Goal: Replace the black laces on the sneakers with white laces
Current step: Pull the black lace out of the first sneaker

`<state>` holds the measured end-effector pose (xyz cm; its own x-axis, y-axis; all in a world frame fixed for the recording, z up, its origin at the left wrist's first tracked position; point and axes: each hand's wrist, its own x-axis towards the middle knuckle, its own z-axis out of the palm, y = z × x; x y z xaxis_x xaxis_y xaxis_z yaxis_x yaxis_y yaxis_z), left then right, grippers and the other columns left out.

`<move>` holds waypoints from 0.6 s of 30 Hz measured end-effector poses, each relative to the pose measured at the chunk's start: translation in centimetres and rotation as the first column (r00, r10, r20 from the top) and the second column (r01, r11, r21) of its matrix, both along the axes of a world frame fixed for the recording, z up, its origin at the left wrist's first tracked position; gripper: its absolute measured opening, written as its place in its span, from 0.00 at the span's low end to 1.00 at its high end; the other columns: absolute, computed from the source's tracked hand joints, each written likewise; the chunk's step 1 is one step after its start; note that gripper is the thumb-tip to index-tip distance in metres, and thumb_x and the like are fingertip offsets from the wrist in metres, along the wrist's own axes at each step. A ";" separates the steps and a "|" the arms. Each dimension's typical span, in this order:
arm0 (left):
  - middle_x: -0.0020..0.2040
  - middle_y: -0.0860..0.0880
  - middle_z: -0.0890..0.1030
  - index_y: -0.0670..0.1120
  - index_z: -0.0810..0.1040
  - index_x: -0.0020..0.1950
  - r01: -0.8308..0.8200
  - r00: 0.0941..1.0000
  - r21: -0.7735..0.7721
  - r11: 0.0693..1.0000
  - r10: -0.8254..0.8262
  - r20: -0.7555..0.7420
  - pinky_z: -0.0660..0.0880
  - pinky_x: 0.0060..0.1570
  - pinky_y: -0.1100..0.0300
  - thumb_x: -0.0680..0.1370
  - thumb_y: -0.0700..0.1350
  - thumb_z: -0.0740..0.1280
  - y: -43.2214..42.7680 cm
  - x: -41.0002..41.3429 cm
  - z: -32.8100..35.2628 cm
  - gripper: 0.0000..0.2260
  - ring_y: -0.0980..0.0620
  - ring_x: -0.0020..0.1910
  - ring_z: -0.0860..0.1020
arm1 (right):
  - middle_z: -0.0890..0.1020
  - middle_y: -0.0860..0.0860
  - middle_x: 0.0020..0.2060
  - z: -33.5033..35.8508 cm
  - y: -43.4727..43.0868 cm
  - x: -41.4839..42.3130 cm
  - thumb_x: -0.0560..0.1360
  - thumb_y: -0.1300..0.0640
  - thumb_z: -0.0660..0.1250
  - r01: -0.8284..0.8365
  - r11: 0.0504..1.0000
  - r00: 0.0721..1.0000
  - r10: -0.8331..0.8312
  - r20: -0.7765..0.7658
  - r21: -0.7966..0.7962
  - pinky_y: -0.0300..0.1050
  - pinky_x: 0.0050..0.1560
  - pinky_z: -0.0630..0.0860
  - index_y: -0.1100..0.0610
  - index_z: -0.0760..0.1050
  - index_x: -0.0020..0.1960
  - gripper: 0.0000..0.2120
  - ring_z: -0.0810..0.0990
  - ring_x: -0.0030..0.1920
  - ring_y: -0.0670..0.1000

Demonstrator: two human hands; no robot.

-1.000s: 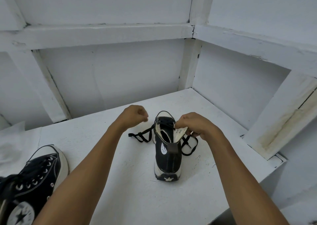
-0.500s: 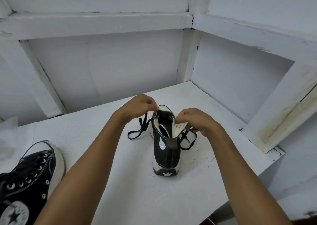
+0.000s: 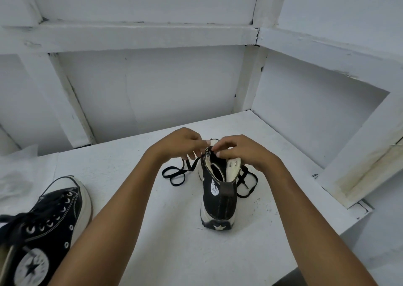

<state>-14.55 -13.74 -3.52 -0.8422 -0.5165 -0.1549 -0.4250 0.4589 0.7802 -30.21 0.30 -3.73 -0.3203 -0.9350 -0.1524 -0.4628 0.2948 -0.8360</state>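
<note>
Left hand [image 3: 181, 146] pinches black lace [image 3: 174, 175], likely limp and light, trailing to 9 o'clock; right hand [image 3: 243, 153] pinches collar of sneaker [image 3: 218, 200]; best regrip near eyelet.

My left hand [image 3: 178, 144] and right hand [image 3: 244, 152] are covering the front of the middle sneaker [image 3: 219, 198], so I am not seeing where the black lace [image 3: 174, 174] is going in, or what my fingertips are pinching. The second sneaker [image 3: 50, 220] is getting cut off at the lower left corner. The round label [image 3: 214, 187] is looking too small to read.
</note>
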 end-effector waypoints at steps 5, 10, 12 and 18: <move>0.35 0.52 0.82 0.46 0.80 0.38 0.083 0.991 -0.056 0.995 -0.076 0.107 0.74 0.33 0.64 0.77 0.49 0.70 1.1 -0.8 0.3 0.10 0.53 0.36 0.80 | 0.82 0.43 0.36 0.1 -0.5 0.2 0.72 0.63 0.72 -0.010 0.997 1.000 0.012 -0.028 0.071 0.29 0.32 0.68 0.53 0.83 0.43 0.06 0.77 0.34 0.37; 0.32 0.52 0.80 0.45 0.80 0.37 0.032 0.995 0.015 0.999 -0.033 0.099 0.73 0.36 0.60 0.76 0.45 0.69 1.2 -0.4 0.2 0.08 0.52 0.35 0.77 | 0.80 0.42 0.31 0.1 0.0 0.0 0.73 0.63 0.71 0.096 0.995 0.995 -0.096 0.001 0.011 0.32 0.32 0.67 0.55 0.82 0.41 0.04 0.74 0.30 0.39; 0.32 0.52 0.80 0.45 0.80 0.36 0.022 0.996 0.039 0.999 -0.026 0.088 0.72 0.36 0.61 0.76 0.44 0.68 1.2 -0.2 0.1 0.09 0.53 0.34 0.77 | 0.78 0.46 0.36 -0.3 0.4 -0.8 0.75 0.62 0.68 0.281 0.959 0.949 -0.274 0.159 -0.022 0.36 0.29 0.62 0.55 0.80 0.42 0.05 0.68 0.30 0.44; 0.34 0.51 0.80 0.44 0.81 0.37 0.009 0.996 0.063 0.998 -0.015 0.092 0.72 0.35 0.61 0.77 0.45 0.68 1.4 -0.4 0.0 0.09 0.52 0.36 0.77 | 0.76 0.52 0.42 -1.0 1.9 -2.1 0.75 0.63 0.65 0.664 0.746 0.672 -0.628 0.393 0.056 0.39 0.27 0.59 0.59 0.77 0.46 0.02 0.66 0.33 0.48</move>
<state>-15.00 -12.36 -3.53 -0.8287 -0.4937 -0.2638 -0.4915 0.4163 0.7650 -32.28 2.22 -4.72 -0.7857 -0.5303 -0.3185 0.1594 0.3240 -0.9325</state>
